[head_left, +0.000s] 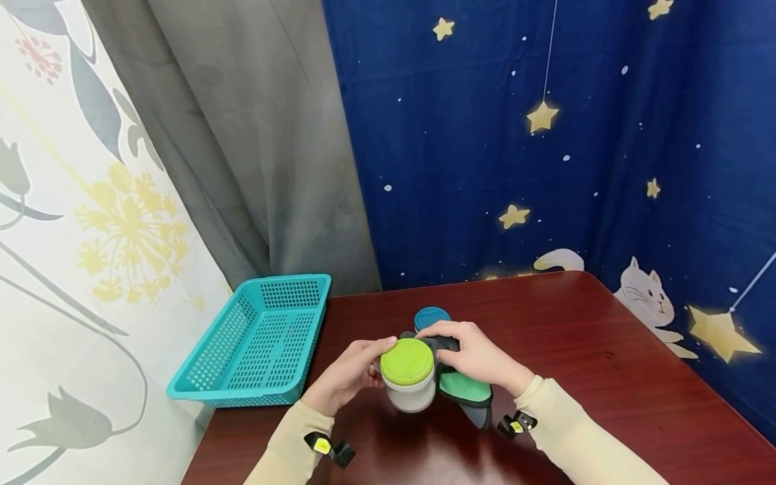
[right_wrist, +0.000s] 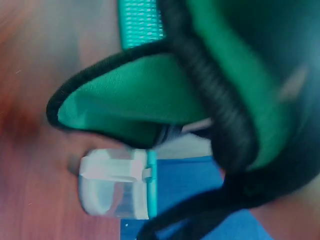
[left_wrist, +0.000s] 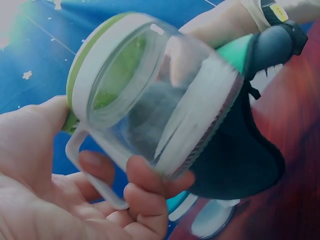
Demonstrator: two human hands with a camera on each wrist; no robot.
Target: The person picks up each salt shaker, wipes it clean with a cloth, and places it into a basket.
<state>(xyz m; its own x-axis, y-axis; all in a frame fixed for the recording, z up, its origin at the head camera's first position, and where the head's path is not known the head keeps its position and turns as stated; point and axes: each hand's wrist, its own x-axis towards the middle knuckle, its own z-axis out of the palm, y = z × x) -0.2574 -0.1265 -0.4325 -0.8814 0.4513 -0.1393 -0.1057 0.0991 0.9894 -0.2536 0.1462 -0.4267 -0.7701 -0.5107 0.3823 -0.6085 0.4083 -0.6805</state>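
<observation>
A dark red wooden table underlay everything, with a turquoise mesh basket at its ten o'clock edge. Next in size came a dark fabric sleeve with a green lining and black edging, its long axis running from about eleven o'clock to five.

The right hand grasped the upper part of that sleeve, thumb and fingers pinching the cloth. The left hand had its fingers curled round the white handle of a clear green-lidded jar, its thumb against the edge of the lid. In the head view the jar lay between the two hands — the left at its nine o'clock, the right near two — with the sleeve just beside it at about three to four o'clock.

That side-by-side placing was the relation that mattered: the jar's long axis ran roughly from twelve, at the lid, to six, at the base, at a slant to the sleeve's. Whether jar and sleeve touched could not be told.

Smallest in the head view — mostly hidden — was a blue-lidded jar at one o'clock from the held jar, nearer the right hand than the left.
</observation>
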